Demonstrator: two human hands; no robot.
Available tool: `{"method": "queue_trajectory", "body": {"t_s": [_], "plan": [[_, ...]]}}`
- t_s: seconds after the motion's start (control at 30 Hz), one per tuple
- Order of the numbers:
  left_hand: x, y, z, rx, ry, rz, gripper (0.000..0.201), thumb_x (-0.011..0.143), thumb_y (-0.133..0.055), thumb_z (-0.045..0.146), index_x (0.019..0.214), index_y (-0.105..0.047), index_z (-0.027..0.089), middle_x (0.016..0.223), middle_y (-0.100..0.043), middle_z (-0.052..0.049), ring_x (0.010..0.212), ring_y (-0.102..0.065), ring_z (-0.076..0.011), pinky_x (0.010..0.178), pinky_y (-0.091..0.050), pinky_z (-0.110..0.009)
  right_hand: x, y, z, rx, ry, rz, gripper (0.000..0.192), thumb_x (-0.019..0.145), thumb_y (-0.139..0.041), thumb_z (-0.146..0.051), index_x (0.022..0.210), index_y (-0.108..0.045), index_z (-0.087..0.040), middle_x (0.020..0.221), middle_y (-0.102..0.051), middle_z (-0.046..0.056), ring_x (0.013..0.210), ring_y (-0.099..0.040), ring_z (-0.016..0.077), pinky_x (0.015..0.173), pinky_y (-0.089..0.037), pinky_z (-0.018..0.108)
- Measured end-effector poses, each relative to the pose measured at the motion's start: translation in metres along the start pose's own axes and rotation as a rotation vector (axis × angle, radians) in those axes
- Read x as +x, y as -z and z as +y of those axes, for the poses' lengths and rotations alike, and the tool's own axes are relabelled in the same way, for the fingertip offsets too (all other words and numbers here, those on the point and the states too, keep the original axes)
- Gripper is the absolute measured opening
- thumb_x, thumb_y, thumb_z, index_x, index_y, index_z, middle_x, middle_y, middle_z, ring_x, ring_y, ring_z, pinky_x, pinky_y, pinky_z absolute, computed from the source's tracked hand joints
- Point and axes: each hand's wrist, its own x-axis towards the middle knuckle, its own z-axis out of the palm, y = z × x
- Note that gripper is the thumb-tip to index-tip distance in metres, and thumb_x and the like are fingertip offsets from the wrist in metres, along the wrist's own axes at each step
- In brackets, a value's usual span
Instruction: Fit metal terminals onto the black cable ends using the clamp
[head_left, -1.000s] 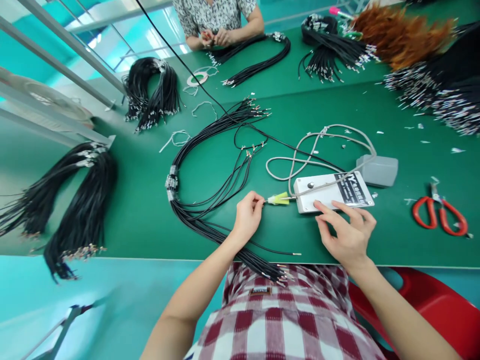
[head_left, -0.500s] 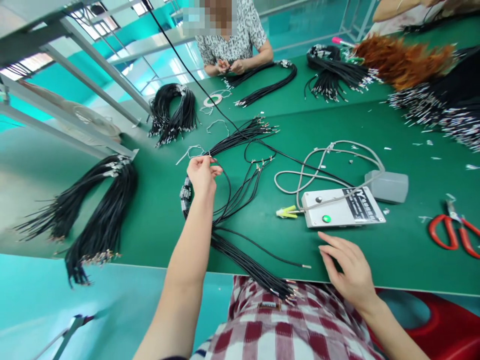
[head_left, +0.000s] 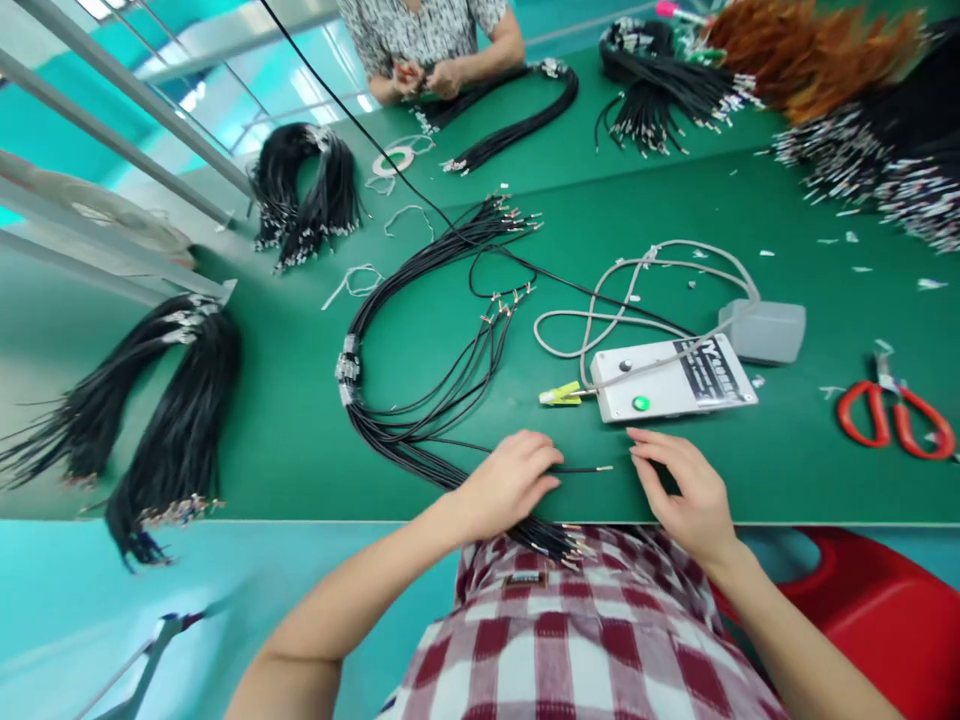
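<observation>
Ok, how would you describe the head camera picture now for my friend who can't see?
A person's left hand touches a thin black wire at a green table, while the empty right hand is near a white box with a green button. Black wire bundles and red-handled cutters lie around; another person is across the table.

Workshop, cable work by the look of it. Long, flat green counter (head_left: 787, 490) littered with white scraps. Several tied bundles of thin black cables (head_left: 195, 400), ends coppery or pale. White rectangular box with round green button (head_left: 675, 375); red-handled metal cutters (head_left: 887, 384). Co-worker in black-and-white patterned shirt (head_left: 420, 40) opposite, cables there too. Glossy teal floor (head_left: 82, 590).
</observation>
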Motion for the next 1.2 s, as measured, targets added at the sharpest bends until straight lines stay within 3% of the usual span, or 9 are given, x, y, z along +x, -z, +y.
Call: {"method": "queue_trajectory", "body": {"t_s": [0.1,0.2,0.3,0.4,0.6,0.77,0.93,1.2], "plan": [[0.004,-0.036,0.026,0.161,0.064,-0.095,0.024,0.095,-0.056,0.024,0.118,-0.058,0.015,0.119,-0.062,-0.015,0.109,-0.056,-0.0295,0.09,-0.049,-0.045,0.0,0.002,-0.001,0.03,-0.044,-0.003,0.021,0.09,-0.063,-0.01,0.106,-0.066,-0.024,0.112,-0.074,0.008,0.102,-0.069,0.0221,0.092,-0.054,0.04],[0.016,-0.05,0.035,0.122,0.149,-0.074,0.012,0.097,-0.048,0.018,0.101,-0.06,0.016,0.105,-0.064,-0.012,0.097,-0.058,-0.0269,0.084,-0.048,-0.043,0.001,0.005,-0.005,0.079,-0.127,-0.011,0.017,0.092,-0.061,-0.014,0.105,-0.067,-0.024,0.11,-0.074,0.006,0.103,-0.068,0.0213,0.094,-0.053,0.039],[0.022,-0.041,0.037,-0.192,0.233,0.017,0.014,0.1,-0.043,0.018,0.097,-0.057,0.016,0.091,-0.064,-0.006,0.082,-0.058,-0.019,0.077,-0.049,-0.033,0.001,0.005,-0.016,0.217,-0.299,-0.084,0.014,0.096,-0.059,-0.023,0.107,-0.068,-0.025,0.106,-0.075,0.004,0.099,-0.07,0.0198,0.091,-0.055,0.035],[0.02,-0.026,0.04,-0.451,0.278,0.102,0.015,0.101,-0.045,0.023,0.104,-0.058,0.017,0.091,-0.066,-0.004,0.079,-0.059,-0.015,0.074,-0.048,-0.027,0.004,0.002,-0.03,0.421,-0.426,-0.159,0.015,0.098,-0.057,-0.03,0.104,-0.07,-0.025,0.099,-0.075,0.003,0.09,-0.071,0.0176,0.083,-0.057,0.031],[0.014,-0.021,0.049,-0.53,0.329,0.287,0.011,0.094,-0.059,0.021,0.087,-0.067,0.016,0.083,-0.069,-0.004,0.075,-0.062,-0.0137,0.072,-0.048,-0.025,0.024,-0.006,-0.049,0.686,-0.534,-0.104,0.017,0.094,-0.063,-0.037,0.09,-0.07,-0.023,0.082,-0.071,0.001,0.075,-0.067,0.0149,0.074,-0.055,0.028],[0.014,-0.019,0.058,-0.451,0.283,0.42,0.01,0.09,-0.064,0.017,0.08,-0.065,0.015,0.076,-0.066,-0.002,0.07,-0.059,-0.0117,0.067,-0.047,-0.022,0.035,-0.012,-0.053,0.953,-0.664,-0.131,0.021,0.087,-0.071,-0.042,0.084,-0.066,-0.022,0.075,-0.065,-0.001,0.067,-0.06,0.0121,0.065,-0.05,0.025],[0.014,-0.019,0.06,-0.481,0.3,0.496,0.011,0.088,-0.064,0.017,0.077,-0.064,0.016,0.072,-0.061,-0.001,0.067,-0.056,-0.0113,0.063,-0.046,-0.022,0.028,-0.025,-0.054,1.094,-0.757,-0.115,0.022,0.083,-0.076,-0.042,0.082,-0.066,-0.022,0.072,-0.059,-0.003,0.064,-0.052,0.0106,0.063,-0.043,0.025],[0.015,-0.022,0.057,-0.942,0.584,0.424,0.017,0.084,-0.069,0.028,0.08,-0.059,0.015,0.075,-0.067,-0.002,0.057,-0.058,-0.0084,0.054,-0.044,-0.019,0.029,-0.028,-0.055,1.167,-0.871,-0.122,0.028,0.079,-0.078,-0.047,0.081,-0.066,-0.022,0.069,-0.058,-0.003,0.063,-0.047,0.0114,0.063,-0.04,0.027]]}}
